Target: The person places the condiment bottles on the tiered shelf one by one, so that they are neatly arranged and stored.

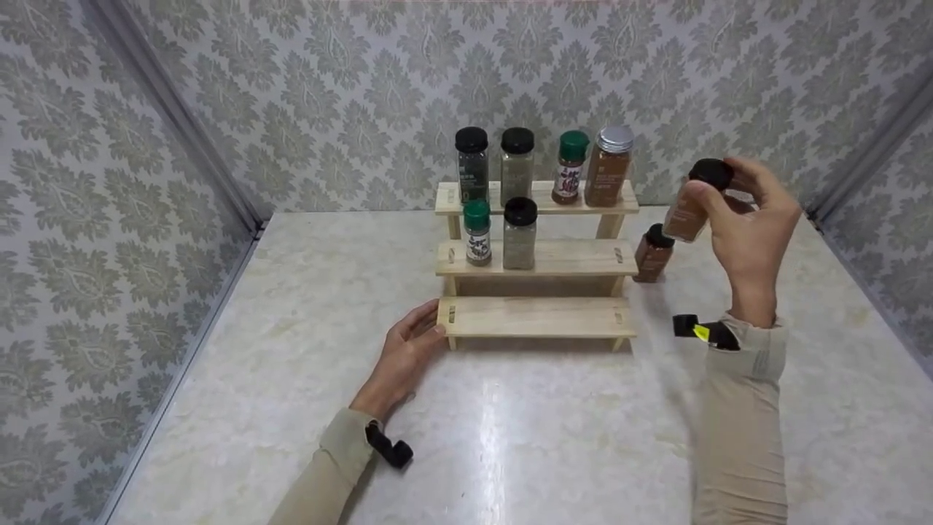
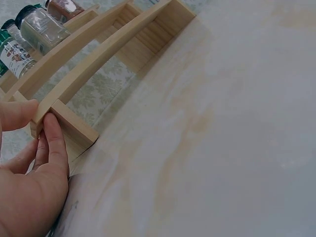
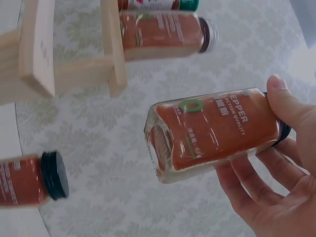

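Note:
My right hand [image 1: 758, 219] holds a square glass spice jar [image 3: 212, 131] of reddish powder by its black lid, in the air right of the wooden spice rack [image 1: 536, 317]. The jar is tilted, and its label shows "PEPPER". With thumb and fingers, my left hand [image 1: 408, 354] pinches the left end of the rack's lowest step, as the left wrist view also shows. Below the held jar, a second black-lidded jar of red powder [image 1: 654, 255] stands on the table beside the rack's right side.
On the top step are two black-lidded jars [image 1: 517, 171], a green-capped bottle [image 1: 569, 171] and a silver-lidded jar [image 1: 609, 171]. The middle step bears a green-capped bottle [image 1: 477, 237] and a black-lidded jar [image 1: 520, 237] on its left half. Patterned walls [image 1: 393, 87] enclose the marbled table [image 1: 291, 313].

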Available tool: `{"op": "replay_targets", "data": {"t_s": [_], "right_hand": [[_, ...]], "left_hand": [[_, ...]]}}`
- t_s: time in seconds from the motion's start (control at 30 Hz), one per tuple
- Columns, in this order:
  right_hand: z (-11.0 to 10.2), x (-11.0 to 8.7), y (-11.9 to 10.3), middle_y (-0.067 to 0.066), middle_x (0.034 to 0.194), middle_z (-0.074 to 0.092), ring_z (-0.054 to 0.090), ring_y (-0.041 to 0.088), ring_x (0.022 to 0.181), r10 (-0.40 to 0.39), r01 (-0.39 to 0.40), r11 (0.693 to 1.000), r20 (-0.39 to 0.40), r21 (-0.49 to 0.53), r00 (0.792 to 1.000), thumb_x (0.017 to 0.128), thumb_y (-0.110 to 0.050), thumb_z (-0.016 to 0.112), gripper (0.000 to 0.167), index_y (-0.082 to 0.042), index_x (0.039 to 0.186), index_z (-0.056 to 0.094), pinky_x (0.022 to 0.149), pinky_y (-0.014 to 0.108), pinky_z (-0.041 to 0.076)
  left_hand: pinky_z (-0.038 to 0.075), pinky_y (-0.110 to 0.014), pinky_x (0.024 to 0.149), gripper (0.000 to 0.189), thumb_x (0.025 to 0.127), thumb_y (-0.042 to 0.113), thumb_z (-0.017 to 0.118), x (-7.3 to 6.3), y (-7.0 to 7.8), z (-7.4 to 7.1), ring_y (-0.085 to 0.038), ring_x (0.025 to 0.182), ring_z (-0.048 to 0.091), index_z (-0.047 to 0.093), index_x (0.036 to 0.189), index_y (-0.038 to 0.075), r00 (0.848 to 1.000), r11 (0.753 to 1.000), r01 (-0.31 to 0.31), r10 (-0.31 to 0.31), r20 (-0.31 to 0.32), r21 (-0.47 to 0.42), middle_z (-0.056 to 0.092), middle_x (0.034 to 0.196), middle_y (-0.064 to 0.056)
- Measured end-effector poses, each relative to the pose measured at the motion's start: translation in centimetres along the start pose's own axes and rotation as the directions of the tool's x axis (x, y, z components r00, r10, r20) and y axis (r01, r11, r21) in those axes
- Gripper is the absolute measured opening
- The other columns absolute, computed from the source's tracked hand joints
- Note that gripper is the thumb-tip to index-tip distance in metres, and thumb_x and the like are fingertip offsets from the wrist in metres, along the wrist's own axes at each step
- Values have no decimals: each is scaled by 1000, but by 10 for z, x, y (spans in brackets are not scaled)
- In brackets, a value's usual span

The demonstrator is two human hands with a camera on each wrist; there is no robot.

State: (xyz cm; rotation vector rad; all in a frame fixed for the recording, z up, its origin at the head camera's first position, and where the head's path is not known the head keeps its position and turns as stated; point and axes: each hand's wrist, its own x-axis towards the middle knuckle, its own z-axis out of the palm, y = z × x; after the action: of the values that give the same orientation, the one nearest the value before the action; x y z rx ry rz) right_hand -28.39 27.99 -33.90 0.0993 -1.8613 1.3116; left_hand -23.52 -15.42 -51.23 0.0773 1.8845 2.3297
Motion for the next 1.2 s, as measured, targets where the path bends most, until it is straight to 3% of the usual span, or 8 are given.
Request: {"op": "replay_targets", "data": {"t_s": [0.2,0.43,0.67,0.97,1.2], "right_hand": [[14,-5,-14,-4,116,72,69,7,106,-57,54,997,48,51,997,89,-7,87,46,-3,133,74,92,21,60],[29,-12,-27,19,124,74,70,7,107,-114,106,991,94,85,989,89,-8,87,45,-1,133,74,91,20,60],[41,-16,-27,23,126,74,71,5,110,-197,184,978,132,103,971,93,-16,85,47,-1,135,73,91,18,60],[56,-21,-28,24,127,74,71,5,111,-223,202,970,165,138,961,92,-13,84,46,1,135,72,92,20,61],[70,-27,-27,21,127,75,71,7,108,-171,137,975,197,172,966,88,-6,87,48,4,133,72,92,22,62]], "left_hand": [[50,-28,115,64,106,10,66,1,0,0,-31,151,44,39,163,3,1000,1000,-8,8,16,-13,45,162,-20],[49,-31,117,64,105,11,67,0,0,1,-31,151,45,40,163,4,1000,1000,-2,2,-1,10,46,162,-19],[48,-33,119,64,105,10,67,-1,1,1,-31,151,45,40,163,3,1000,1000,-4,4,0,2,45,163,-19],[49,-29,116,63,105,10,66,2,1,1,-30,150,46,40,162,3,1000,1000,-18,18,13,-17,46,161,-19],[49,-30,117,63,106,9,65,1,0,-1,-30,151,44,39,163,3,1000,1000,-7,7,24,-8,44,162,-19]]}}
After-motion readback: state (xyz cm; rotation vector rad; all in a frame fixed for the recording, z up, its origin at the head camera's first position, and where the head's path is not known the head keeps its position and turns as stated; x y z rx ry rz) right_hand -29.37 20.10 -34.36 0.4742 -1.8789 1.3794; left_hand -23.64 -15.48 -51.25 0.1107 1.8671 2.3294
